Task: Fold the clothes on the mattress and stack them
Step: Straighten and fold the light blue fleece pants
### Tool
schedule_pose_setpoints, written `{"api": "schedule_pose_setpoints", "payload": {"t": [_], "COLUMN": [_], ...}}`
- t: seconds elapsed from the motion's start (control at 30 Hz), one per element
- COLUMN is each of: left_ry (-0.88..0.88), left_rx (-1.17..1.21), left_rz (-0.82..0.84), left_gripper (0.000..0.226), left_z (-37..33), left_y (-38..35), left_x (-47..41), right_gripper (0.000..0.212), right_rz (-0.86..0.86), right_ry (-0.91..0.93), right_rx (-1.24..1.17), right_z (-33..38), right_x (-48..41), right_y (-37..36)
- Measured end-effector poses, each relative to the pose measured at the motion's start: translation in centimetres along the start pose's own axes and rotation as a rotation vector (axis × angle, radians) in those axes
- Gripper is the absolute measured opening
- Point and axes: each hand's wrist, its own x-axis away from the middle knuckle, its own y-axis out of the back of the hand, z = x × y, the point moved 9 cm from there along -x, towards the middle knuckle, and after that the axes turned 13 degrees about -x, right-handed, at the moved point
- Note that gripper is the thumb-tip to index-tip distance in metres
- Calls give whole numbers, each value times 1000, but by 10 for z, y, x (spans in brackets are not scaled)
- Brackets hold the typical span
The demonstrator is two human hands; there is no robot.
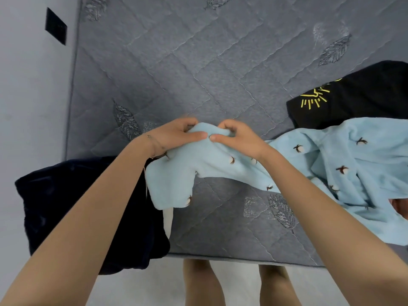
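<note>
A light blue garment [326,164] with small brown-and-white embroidered motifs trails from the right side of the grey quilted mattress [198,62] toward the middle. My left hand [176,134] and my right hand [236,138] meet side by side at one end of it, thumbs nearly touching, both pinching the cloth and lifting it off the mattress. A loose flap hangs down below my left hand. A dark navy garment [72,208] lies bunched at the mattress's near left corner, partly under my left forearm.
A black garment [357,96] with a yellow sun print lies at the right, beside the blue one. A pale wall with a black plate [55,26] runs along the mattress's left side. My legs and the pale floor show below the near edge.
</note>
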Motion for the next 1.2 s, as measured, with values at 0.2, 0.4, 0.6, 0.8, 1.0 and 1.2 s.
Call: {"api": "schedule_pose_setpoints", "payload": {"t": [0.2, 0.4, 0.6, 0.8, 1.0, 1.2], "left_ry": [133, 112, -56, 40, 144, 124], "left_rx": [-368, -459, -514, -892, -614, -274], "left_rz": [172, 121, -54, -183, -142, -298], "left_gripper": [27, 13, 20, 28, 23, 31], "left_z": [41, 65, 51, 72, 111, 104], "left_y": [12, 44, 92, 120, 136, 168], "left_x": [13, 20, 19, 5, -6, -6], "right_gripper": [34, 28, 17, 34, 12, 18], "right_rz": [-119, -222, -83, -213, -360, -430], "right_ry": [68, 26, -12, 62, 74, 115], "right_rx": [-85, -47, 168, 119, 196, 379], "right_z": [16, 4, 8, 24, 21, 26], "right_x": [-4, -8, -32, -53, -62, -80], "right_y": [7, 2, -47, -45, -19, -13]}}
